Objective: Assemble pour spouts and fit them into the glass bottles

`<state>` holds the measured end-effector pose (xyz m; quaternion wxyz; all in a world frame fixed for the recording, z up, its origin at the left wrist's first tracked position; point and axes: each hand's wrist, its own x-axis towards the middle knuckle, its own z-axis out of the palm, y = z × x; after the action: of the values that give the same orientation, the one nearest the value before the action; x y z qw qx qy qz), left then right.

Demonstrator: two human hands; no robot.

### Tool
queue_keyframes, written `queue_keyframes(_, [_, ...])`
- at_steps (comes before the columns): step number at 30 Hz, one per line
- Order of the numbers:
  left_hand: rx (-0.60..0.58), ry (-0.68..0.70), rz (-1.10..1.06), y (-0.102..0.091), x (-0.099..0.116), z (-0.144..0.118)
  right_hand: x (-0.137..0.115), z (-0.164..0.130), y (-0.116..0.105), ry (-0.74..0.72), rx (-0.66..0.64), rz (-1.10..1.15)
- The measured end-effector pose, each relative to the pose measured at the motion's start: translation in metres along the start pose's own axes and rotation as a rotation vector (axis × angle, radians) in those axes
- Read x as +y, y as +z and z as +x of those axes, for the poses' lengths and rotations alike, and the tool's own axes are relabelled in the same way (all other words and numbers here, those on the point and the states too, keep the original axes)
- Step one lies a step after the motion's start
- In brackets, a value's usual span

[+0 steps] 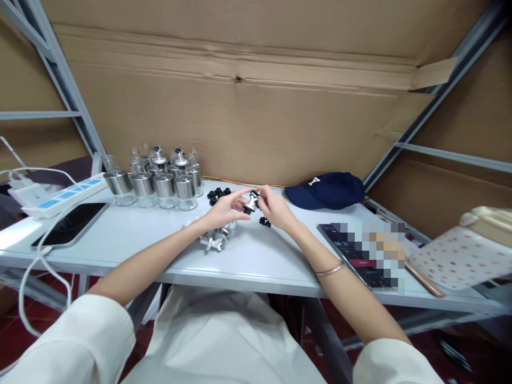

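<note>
A silver pourer spout [252, 202] with a black stopper base is held between my two hands above the table. My left hand [227, 209] grips its lower part between thumb and fingers. My right hand [276, 207] pinches at the small black piece on its top; the fingertips partly hide that piece. Beneath my left wrist lies a pile of silver spout parts [215, 240]. Several black stoppers [218, 195] lie behind my left hand, and a small group of black pieces [264, 221] lies under my right hand.
Several glass bottles [165, 192] with steel sleeves stand at the back left, two topped with pourers. A power strip [64, 194] and a phone [72, 224] lie left. Right are a navy cap [326, 191], a tablet [348, 256] and a dotted pouch [460, 258]. Cardboard [240, 128] closes off the back.
</note>
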<state>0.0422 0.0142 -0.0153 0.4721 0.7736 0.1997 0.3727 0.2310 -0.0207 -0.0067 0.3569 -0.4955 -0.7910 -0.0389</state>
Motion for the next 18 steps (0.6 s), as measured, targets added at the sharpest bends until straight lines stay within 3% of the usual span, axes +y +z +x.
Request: queue_keyframes(18, [0.051,0.003,-0.057,0.0011,0.0054,0.0008,-0.0044,-0.0021,-0.0038,0.023,0.007,0.047])
